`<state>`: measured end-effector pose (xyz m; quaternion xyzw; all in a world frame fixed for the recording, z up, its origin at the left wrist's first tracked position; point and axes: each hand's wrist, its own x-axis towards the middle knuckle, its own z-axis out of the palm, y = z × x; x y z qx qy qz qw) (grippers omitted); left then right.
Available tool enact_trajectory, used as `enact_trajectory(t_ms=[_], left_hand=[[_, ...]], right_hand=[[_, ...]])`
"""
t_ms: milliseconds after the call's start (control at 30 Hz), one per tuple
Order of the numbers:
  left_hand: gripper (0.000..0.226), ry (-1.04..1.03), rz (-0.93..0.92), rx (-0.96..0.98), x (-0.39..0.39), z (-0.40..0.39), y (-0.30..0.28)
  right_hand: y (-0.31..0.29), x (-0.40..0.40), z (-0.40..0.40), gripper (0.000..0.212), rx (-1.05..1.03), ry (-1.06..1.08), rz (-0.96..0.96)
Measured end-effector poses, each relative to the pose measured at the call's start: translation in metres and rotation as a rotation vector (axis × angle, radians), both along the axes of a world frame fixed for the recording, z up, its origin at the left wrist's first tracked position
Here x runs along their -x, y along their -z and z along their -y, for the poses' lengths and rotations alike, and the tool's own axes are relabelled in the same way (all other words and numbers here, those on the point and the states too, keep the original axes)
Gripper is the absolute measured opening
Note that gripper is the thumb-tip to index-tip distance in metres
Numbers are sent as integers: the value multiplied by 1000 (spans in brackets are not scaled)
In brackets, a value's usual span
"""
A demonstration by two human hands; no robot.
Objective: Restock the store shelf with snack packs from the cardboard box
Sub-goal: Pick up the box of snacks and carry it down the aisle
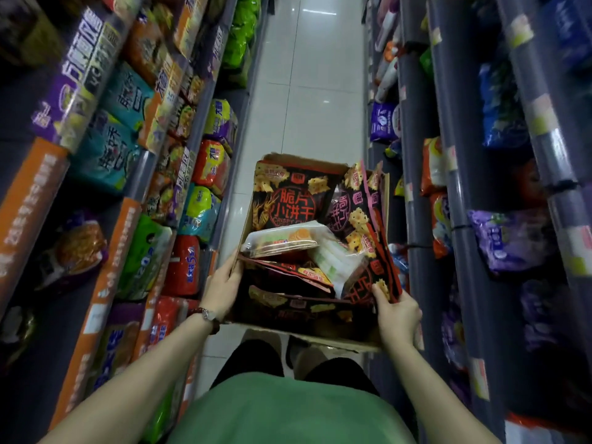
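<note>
Holding the cardboard box [243, 219] from both sides, the person stands in a narrow aisle with the box at lower centre of the frame, above a stretch of pale tiled floor [307, 91]. The left hand [221, 288] wraps its fingers over the box's left wall, a bracelet [208, 315] on the wrist just below it; the right hand [397, 310] grips the right near corner, its thumb and fingers also pinching the edge of a black and red snack pack [384, 283] that stands against that wall. Inside, more black cracker packs [288, 197] lie flat or lean toward the far end, and two clear packs [288, 240] with pale green and orange contents lie across them near the middle. Nothing is lifted clear of the box, so this looks like the carrying or positioning step, before any pack goes to a shelf. Stocked shelves fill the left side of the frame [153, 161] and grey shelving [448, 187] with purple and orange bags runs down the right. Whether the box rests on anything is hidden by its own base. The next move probably calls for freeing one hand, most likely the right since it is touching a pack, while the left steadies the box, then finding the matching shelf space, which I cannot pick out here.
</note>
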<state>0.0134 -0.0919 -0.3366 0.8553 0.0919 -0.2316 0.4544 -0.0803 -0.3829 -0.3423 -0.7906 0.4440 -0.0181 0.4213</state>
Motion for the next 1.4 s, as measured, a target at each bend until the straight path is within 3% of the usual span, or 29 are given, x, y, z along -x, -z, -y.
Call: enact_trajectory(t_ms=[400,633,967,1133,1400], left_hand=[[40,6,37,86,-242,48,25],[40,-11,39,46,-349,68,88],[39,-139,-16,21,-421,104,290],[39,-159,-14,123,-444,112,403],[39,-188,-28,146,-470,133,533]], right_hand=[[28,-236,41,29,39,6,47],[77,-341,61,28,53,22,42],[276,-438,103,32,66,-47,20],[380,-465,111,28,45,-75,38],[526,-492,129,29,35,-88,31]])
